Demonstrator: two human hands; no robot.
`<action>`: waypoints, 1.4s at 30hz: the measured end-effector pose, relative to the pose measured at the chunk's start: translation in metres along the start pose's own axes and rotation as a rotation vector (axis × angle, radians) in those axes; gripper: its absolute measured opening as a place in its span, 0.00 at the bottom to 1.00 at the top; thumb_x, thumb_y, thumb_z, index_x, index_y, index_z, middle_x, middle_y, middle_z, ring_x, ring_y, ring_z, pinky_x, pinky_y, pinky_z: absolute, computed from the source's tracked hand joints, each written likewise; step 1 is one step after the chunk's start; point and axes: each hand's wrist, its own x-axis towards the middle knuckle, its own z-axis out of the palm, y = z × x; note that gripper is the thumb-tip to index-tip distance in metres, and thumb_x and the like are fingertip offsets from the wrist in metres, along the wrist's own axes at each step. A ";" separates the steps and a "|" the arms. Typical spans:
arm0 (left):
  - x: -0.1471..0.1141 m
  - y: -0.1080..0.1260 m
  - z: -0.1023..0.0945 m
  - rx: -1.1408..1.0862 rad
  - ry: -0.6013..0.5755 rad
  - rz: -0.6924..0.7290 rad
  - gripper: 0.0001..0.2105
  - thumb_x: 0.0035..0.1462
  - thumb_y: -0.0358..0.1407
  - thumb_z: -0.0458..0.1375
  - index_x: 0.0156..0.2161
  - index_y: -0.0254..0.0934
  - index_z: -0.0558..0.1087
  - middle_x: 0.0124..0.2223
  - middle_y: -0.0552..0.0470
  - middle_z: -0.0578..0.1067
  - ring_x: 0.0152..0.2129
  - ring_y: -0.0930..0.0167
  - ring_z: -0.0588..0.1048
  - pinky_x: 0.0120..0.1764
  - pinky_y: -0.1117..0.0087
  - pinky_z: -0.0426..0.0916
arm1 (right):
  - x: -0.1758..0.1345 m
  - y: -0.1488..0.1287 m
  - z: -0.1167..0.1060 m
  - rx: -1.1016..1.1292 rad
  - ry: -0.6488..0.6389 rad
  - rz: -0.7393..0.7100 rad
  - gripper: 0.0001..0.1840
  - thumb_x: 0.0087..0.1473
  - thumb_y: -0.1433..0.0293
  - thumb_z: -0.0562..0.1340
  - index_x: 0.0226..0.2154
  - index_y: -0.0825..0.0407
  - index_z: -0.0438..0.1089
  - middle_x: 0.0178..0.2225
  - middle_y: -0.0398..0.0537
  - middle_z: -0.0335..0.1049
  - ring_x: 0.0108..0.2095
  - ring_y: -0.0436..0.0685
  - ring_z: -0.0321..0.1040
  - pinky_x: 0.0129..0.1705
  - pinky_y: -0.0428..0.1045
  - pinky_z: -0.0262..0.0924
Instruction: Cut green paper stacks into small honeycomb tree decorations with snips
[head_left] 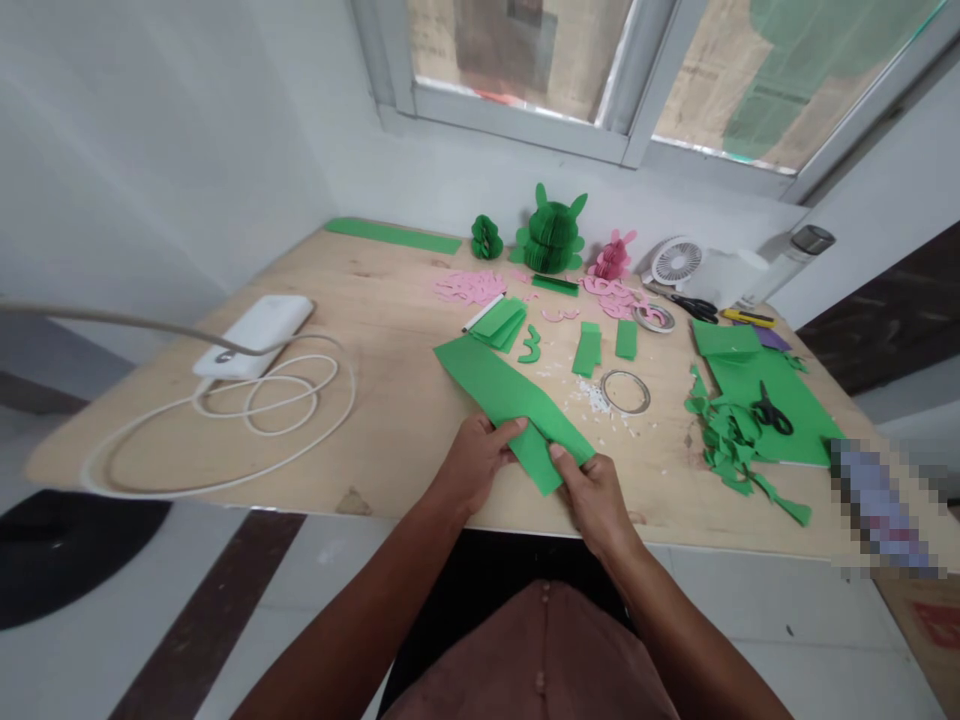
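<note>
A long strip of green paper (510, 385) slants across the front of the wooden table, its near end folded over. My left hand (480, 455) pinches the strip at the fold, thumb on top. At the folded part's right edge, my right hand (596, 495) grips the same paper between thumb and fingers. Just beyond the strip lie a stack of folded green paper (500, 322), a curvy green cut-out (529, 345) and small green rectangles (588, 350). To the right, a roll of tape (625, 392) rests beside white paper scraps (594, 396).
Black-handled scissors (772, 410) lie on a green sheet (802, 415) at the right, beside green offcuts (727, 435). Honeycomb paper figures (553, 238), pink offcuts (471, 287), a small fan (675, 262) and a bottle (791, 262) stand farther back. A white power bank (255, 335) with a looped cable (352, 390) sits left.
</note>
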 end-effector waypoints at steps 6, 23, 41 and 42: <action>0.000 -0.001 0.000 -0.009 0.001 0.000 0.13 0.36 0.34 0.69 0.31 0.32 0.77 0.32 0.46 0.80 0.26 0.69 0.75 0.32 0.68 0.70 | -0.001 0.000 0.001 0.001 0.011 -0.003 0.22 0.48 0.56 0.61 0.15 0.51 0.55 0.15 0.36 0.45 0.19 0.46 0.40 0.19 0.45 0.36; 0.006 0.002 -0.004 -0.031 -0.008 0.029 0.13 0.38 0.34 0.68 0.33 0.32 0.76 0.30 0.47 0.80 0.30 0.65 0.77 0.32 0.67 0.72 | -0.003 -0.002 0.001 -0.038 0.053 0.048 0.25 0.46 0.53 0.61 0.13 0.49 0.52 0.14 0.35 0.41 0.17 0.46 0.38 0.18 0.46 0.36; 0.006 0.008 -0.006 -0.037 0.012 0.053 0.14 0.37 0.33 0.68 0.33 0.31 0.77 0.32 0.45 0.80 0.30 0.65 0.78 0.33 0.66 0.73 | -0.007 -0.002 -0.001 0.023 0.003 0.011 0.25 0.47 0.53 0.61 0.14 0.50 0.52 0.15 0.34 0.42 0.18 0.45 0.35 0.20 0.46 0.32; 0.006 0.008 -0.007 -0.036 0.021 0.059 0.14 0.37 0.33 0.68 0.33 0.31 0.76 0.32 0.45 0.80 0.30 0.65 0.78 0.33 0.66 0.73 | -0.007 -0.001 -0.001 0.022 0.004 0.000 0.25 0.47 0.53 0.61 0.14 0.50 0.52 0.15 0.34 0.42 0.18 0.45 0.35 0.20 0.46 0.32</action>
